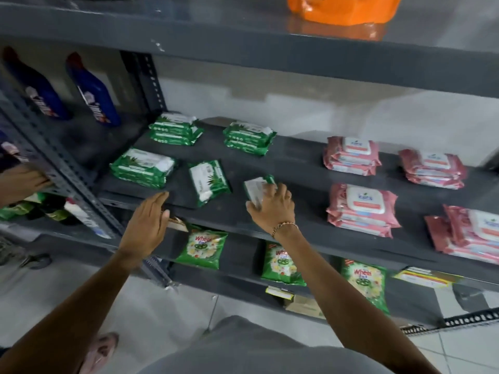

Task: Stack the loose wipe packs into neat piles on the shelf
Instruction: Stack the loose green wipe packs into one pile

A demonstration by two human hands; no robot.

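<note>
On the dark grey shelf [297,168] lie green wipe packs. My right hand [272,205] is shut on one green pack [256,188], tilted up at the shelf's front middle. A single loose green pack [209,182] lies askew just left of it. My left hand [151,222] hovers open at the shelf's front edge, holding nothing. Three green piles stand further back: front left [141,167], back left [175,129] and back middle [248,137]. Several piles of pink wipe packs [361,209] fill the shelf's right half.
Blue bottles [94,93] stand in the bay to the left, beyond a perforated upright [67,171]. Another person's hand [21,182] rests there. Green detergent bags [202,245] hang on the shelf below. An orange bag [343,9] sits on the shelf above.
</note>
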